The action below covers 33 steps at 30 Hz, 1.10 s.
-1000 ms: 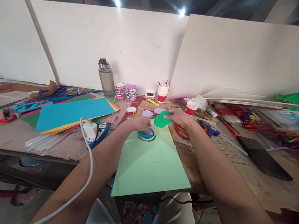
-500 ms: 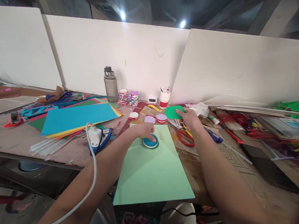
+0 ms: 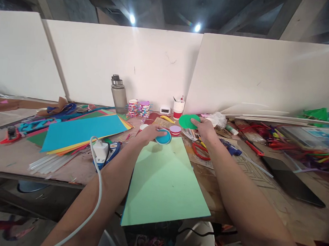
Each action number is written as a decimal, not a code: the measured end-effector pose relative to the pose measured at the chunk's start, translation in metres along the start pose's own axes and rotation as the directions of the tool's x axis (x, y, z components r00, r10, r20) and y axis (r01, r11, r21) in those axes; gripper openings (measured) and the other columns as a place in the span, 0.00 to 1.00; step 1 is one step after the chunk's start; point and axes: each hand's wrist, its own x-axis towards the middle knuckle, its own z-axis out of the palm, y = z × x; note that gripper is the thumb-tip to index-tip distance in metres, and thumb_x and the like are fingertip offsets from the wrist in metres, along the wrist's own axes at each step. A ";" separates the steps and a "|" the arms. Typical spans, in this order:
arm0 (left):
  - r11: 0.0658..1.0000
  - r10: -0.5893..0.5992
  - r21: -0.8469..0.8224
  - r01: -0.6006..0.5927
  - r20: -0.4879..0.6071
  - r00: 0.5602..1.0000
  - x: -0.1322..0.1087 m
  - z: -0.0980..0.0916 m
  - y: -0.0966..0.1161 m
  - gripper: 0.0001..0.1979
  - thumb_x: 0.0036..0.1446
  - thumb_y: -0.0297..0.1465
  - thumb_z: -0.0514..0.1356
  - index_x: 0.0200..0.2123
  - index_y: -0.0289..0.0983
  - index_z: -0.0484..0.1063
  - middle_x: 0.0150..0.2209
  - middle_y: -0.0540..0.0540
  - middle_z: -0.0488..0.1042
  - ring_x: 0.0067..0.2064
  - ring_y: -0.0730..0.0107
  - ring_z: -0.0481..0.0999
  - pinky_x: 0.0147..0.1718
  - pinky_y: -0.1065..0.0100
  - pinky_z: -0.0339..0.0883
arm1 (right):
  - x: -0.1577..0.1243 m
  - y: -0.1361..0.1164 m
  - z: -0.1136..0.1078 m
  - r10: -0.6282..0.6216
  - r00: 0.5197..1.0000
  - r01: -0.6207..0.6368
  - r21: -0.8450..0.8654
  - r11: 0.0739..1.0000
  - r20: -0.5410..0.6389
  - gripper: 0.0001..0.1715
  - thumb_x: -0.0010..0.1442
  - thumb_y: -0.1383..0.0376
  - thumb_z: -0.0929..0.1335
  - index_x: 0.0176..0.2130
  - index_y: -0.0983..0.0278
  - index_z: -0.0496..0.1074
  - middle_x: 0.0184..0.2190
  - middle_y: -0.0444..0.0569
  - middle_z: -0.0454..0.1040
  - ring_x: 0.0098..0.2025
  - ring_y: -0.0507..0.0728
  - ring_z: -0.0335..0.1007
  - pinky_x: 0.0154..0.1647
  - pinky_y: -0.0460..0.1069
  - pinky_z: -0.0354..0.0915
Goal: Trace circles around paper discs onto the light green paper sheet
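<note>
My left hand [image 3: 150, 134] pinches the edge of a round blue disc with a white rim [image 3: 164, 138], at the far end of a pale green paper sheet [image 3: 168, 182]. The disc is tilted with its blue face toward me; whether it touches the sheet I cannot tell. Green paper circles [image 3: 185, 121], overlapping, are gripped at their right side between the thumb and fingers of my right hand [image 3: 205, 130]. Behind the sheet stand a small round piece with a lilac top and red side [image 3: 175, 130] and a white-topped one [image 3: 143, 127], partly covered by my left hand.
Coloured paper sheets [image 3: 83, 130] and a white plug [image 3: 101, 149] with its cable lie left. A bottle [image 3: 118, 96], small clock [image 3: 165, 110] and paper cups [image 3: 178, 109] stand behind. Red-handled scissors [image 3: 200, 151], a glue gun [image 3: 231, 147] and a dark phone-like slab [image 3: 291, 181] lie right.
My left hand has moved the blue disc from the pale green sheet toward its far edge, tilting it up. My right hand still holds the green circles in nearly the same place.
</note>
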 end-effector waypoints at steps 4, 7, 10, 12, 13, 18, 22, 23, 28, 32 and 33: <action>0.987 -0.097 -0.143 0.068 -0.202 0.975 0.017 0.006 -0.010 0.19 0.59 0.43 0.59 0.47 0.37 0.69 0.40 0.41 0.77 0.43 0.61 0.77 0.33 0.69 0.71 | -0.007 0.001 0.007 0.009 0.999 -0.007 -0.048 0.999 0.033 0.15 0.52 0.60 0.72 0.39 0.67 0.75 0.28 0.46 0.75 0.25 0.50 0.65 0.24 0.44 0.62; 0.976 -0.137 -0.200 0.086 -0.257 0.957 0.026 0.006 -0.015 0.17 0.56 0.39 0.63 0.45 0.36 0.70 0.39 0.40 0.78 0.42 0.60 0.78 0.34 0.66 0.72 | -0.011 0.003 0.012 0.012 0.998 -0.005 -0.101 0.995 0.064 0.16 0.53 0.59 0.72 0.39 0.66 0.76 0.30 0.47 0.77 0.28 0.51 0.68 0.26 0.45 0.64; 0.965 -0.166 -0.242 0.096 -0.290 0.943 0.031 0.004 -0.016 0.18 0.53 0.35 0.65 0.46 0.36 0.71 0.40 0.40 0.79 0.42 0.60 0.79 0.37 0.64 0.73 | -0.013 0.002 0.016 0.023 0.995 -0.009 -0.149 0.989 0.097 0.15 0.53 0.58 0.72 0.37 0.66 0.76 0.31 0.47 0.77 0.30 0.52 0.69 0.28 0.45 0.65; 0.960 -0.179 -0.262 0.099 -0.305 0.935 0.033 0.004 -0.016 0.20 0.51 0.32 0.66 0.48 0.36 0.71 0.42 0.40 0.79 0.42 0.61 0.79 0.38 0.64 0.74 | -0.015 0.001 0.018 0.039 0.992 -0.018 -0.169 0.985 0.117 0.13 0.55 0.59 0.72 0.37 0.66 0.76 0.31 0.47 0.78 0.30 0.52 0.70 0.29 0.45 0.65; 0.958 -0.185 -0.269 0.100 -0.312 0.932 0.034 0.004 -0.015 0.20 0.50 0.31 0.65 0.48 0.35 0.71 0.43 0.40 0.80 0.42 0.62 0.79 0.39 0.64 0.74 | -0.016 0.001 0.019 0.049 0.991 -0.025 -0.178 0.984 0.128 0.12 0.56 0.61 0.71 0.38 0.66 0.76 0.31 0.47 0.78 0.30 0.51 0.69 0.29 0.45 0.65; 0.959 -0.221 -0.248 0.136 -0.354 0.909 0.041 0.011 -0.004 0.20 0.52 0.26 0.62 0.50 0.33 0.71 0.47 0.39 0.79 0.46 0.63 0.79 0.41 0.68 0.73 | -0.019 0.003 0.023 0.112 0.968 -0.056 -0.240 0.969 0.226 0.09 0.58 0.65 0.69 0.38 0.67 0.76 0.26 0.45 0.75 0.25 0.49 0.65 0.25 0.43 0.62; 0.971 -0.219 -0.175 0.163 -0.375 0.901 0.049 0.017 0.004 0.21 0.52 0.24 0.60 0.51 0.34 0.71 0.49 0.39 0.78 0.47 0.61 0.79 0.40 0.67 0.72 | -0.018 0.004 0.021 0.163 0.927 -0.046 -0.331 0.943 0.337 0.10 0.52 0.62 0.74 0.31 0.67 0.75 0.23 0.43 0.72 0.23 0.48 0.62 0.23 0.43 0.59; 0.974 -0.215 -0.150 0.170 -0.379 0.900 0.050 0.018 0.005 0.22 0.51 0.23 0.60 0.51 0.34 0.71 0.49 0.39 0.78 0.47 0.60 0.78 0.41 0.66 0.72 | -0.018 0.005 0.020 0.170 0.918 -0.035 -0.355 0.934 0.358 0.11 0.51 0.60 0.74 0.30 0.67 0.75 0.22 0.42 0.71 0.23 0.48 0.61 0.23 0.43 0.58; 0.982 -0.182 -0.023 0.188 -0.388 0.903 0.055 0.020 0.000 0.23 0.49 0.20 0.60 0.51 0.33 0.72 0.52 0.36 0.76 0.52 0.54 0.77 0.46 0.62 0.71 | -0.018 0.009 0.024 0.180 0.899 0.045 -0.493 0.869 0.400 0.12 0.49 0.59 0.76 0.26 0.65 0.74 0.20 0.41 0.69 0.23 0.49 0.60 0.25 0.44 0.58; 0.985 -0.122 0.068 0.159 -0.384 0.915 0.056 0.018 -0.007 0.23 0.50 0.20 0.61 0.51 0.34 0.73 0.56 0.36 0.74 0.57 0.55 0.74 0.53 0.62 0.66 | -0.016 0.017 0.031 0.176 0.910 0.087 -0.589 0.804 0.375 0.11 0.50 0.60 0.75 0.26 0.64 0.74 0.20 0.41 0.70 0.25 0.50 0.64 0.28 0.45 0.61; 0.985 -0.105 0.089 0.150 -0.383 0.918 0.056 0.017 -0.008 0.23 0.50 0.21 0.61 0.51 0.35 0.73 0.56 0.37 0.74 0.58 0.56 0.73 0.54 0.63 0.65 | -0.016 0.019 0.032 0.174 0.914 0.094 -0.609 0.787 0.366 0.10 0.51 0.60 0.74 0.26 0.64 0.74 0.21 0.42 0.71 0.26 0.51 0.66 0.28 0.45 0.61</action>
